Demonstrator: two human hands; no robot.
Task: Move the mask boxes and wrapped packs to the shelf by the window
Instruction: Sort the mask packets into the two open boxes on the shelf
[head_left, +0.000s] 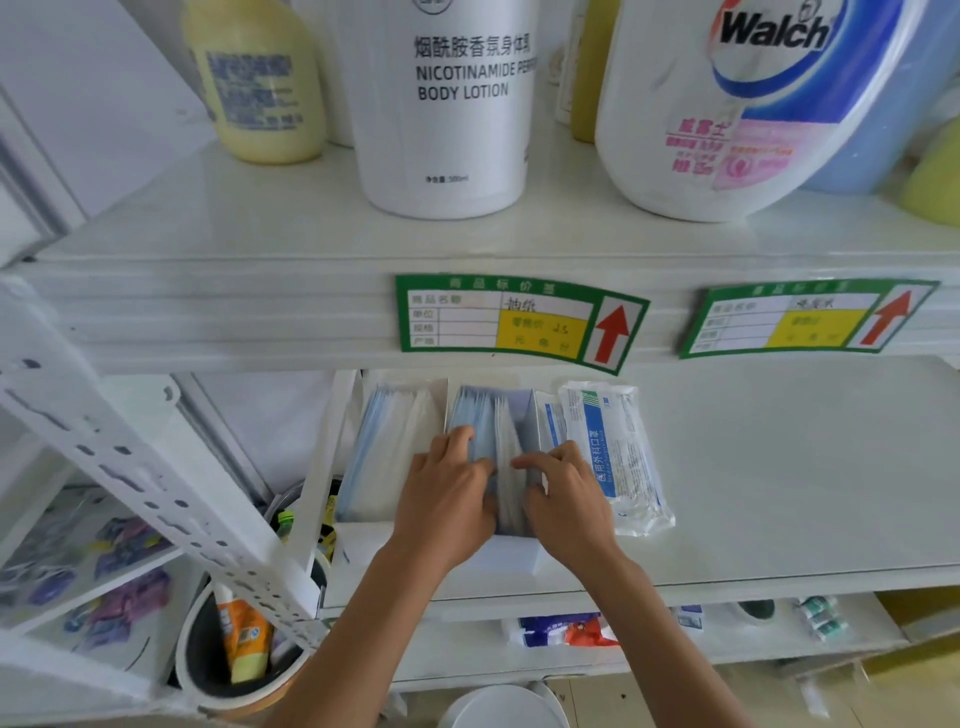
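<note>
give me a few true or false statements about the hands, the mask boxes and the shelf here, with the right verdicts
1. Both hands are at the same open mask box. True: the left hand and right hand have their fingers among its masks.
2. A second open mask box stands left of that one. True.
3. The wrapped mask pack lies on the shelf above. False: it lies on the same shelf, right of the boxes.
4. The body lotion bottle stands beside the mask boxes. False: it stands on the shelf above.
5. The right hand holds the wrapped pack. False: it is at the box.
</note>
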